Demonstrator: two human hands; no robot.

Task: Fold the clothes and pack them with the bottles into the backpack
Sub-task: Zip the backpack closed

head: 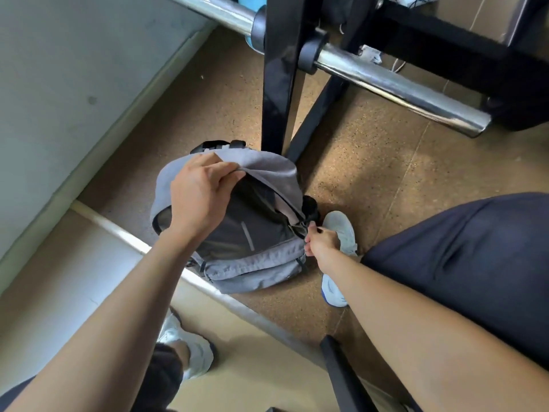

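- While the grey flap (267,168) is gripped in the curled fingers of the left hand (199,197), the zip pull (307,226) is pinched by the right hand (322,242).
- The backpack (255,272) is stood on the floor (371,179), just beside a black frame (277,84), and dark fabric is seen inside its open mouth.
- The zip is judged to be the step in hand, though opening or closing cannot be told.
- A steady pull along the zip is called for next, with the flap held taut.
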